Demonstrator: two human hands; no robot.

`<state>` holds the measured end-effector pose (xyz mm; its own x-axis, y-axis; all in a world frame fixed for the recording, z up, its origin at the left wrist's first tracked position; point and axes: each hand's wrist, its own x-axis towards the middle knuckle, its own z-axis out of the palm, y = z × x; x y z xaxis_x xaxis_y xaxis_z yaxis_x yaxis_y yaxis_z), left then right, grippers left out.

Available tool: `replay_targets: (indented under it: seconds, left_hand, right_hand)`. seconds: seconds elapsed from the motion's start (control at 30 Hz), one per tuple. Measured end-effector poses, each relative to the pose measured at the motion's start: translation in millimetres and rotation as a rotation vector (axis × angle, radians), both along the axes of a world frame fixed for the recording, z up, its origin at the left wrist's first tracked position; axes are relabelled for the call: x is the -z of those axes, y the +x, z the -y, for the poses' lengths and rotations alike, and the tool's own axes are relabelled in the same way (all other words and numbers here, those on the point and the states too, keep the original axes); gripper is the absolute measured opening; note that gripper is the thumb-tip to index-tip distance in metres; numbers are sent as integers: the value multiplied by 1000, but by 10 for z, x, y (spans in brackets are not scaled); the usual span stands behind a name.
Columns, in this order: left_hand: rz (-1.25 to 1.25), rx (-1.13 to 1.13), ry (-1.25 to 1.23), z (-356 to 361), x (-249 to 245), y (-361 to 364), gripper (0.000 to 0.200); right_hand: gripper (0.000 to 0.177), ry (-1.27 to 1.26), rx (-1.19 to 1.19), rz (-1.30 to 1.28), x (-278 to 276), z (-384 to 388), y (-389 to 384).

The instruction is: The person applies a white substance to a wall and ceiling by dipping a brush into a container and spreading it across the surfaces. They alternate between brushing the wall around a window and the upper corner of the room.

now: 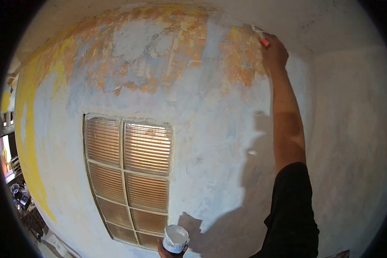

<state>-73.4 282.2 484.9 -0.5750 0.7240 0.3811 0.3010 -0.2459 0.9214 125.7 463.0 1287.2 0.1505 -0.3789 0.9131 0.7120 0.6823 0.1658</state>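
High on the wall (219, 112), near the ceiling line, my right hand (276, 52) is closed round a red-handled paintbrush (265, 41). Its pale head touches or nearly touches the wall's top edge; the exact contact is too small to tell. At the bottom of the view my left hand (161, 249) grips a white tub (174, 246) from below, in front of the window. Whitish paint shows inside the tub. Orange and yellow patches (241, 64) show on the upper wall, with white and bluish-grey coating around and below them.
A window (125, 172) with ribbed panes and a pale frame is set in the wall. The ceiling (296, 17) curves above, and a side wall (352, 142) stands at right. Assorted items (23, 195) lie at far left. My shadow falls on the wall.
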Motion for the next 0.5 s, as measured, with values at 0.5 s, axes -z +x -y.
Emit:
replay_targets:
  seconds: [0.5]
  left_hand:
    - [533, 138, 296, 305, -501, 228, 51]
  right_hand:
    - [39, -249, -118, 24, -419, -327, 713]
